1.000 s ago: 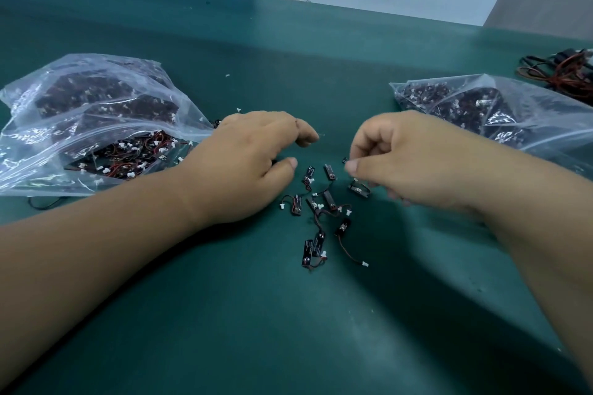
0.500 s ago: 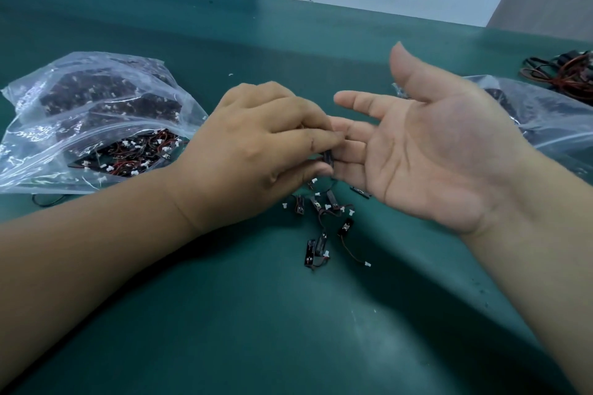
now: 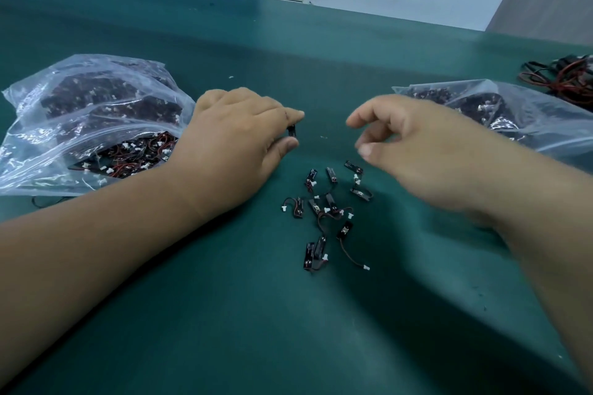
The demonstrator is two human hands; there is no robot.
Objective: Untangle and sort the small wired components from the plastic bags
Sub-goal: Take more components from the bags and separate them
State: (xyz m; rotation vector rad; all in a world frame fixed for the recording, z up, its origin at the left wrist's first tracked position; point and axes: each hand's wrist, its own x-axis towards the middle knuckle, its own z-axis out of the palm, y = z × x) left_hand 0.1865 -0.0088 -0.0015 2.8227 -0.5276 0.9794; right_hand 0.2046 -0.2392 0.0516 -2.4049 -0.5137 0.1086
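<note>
A small black wired component (image 3: pixel 291 131) was pinched between the thumb and forefinger of the left hand (image 3: pixel 237 138), just above the dark green table (image 3: pixel 288 330) near its middle. The right hand (image 3: pixel 417 151) was held beside it, apart from it, with fingers loosely curled; nothing could be seen in them, though the hand was blurred.

Little of the task was judged to have been done. A loose scatter of black components with red-and-black leads and white plugs (image 3: pixel 327 208) had been laid out at the middle of the table, nearer the front edge than the hands. Several of these were seen to overlap, so some untangling was left even there. No separate sorted groups could be made out. By far the greater number was packed in the crumpled clear plastic bag (image 3: pixel 64 99) by the left edge and the second clear plastic bag (image 3: pixel 519 119) by the right edge. A tangle of red and black wires (image 3: pixel 558 77) lay at the far right corner.

No brand, label or legible writing was found; faint marks on the component bodies were too small to be read.
</note>
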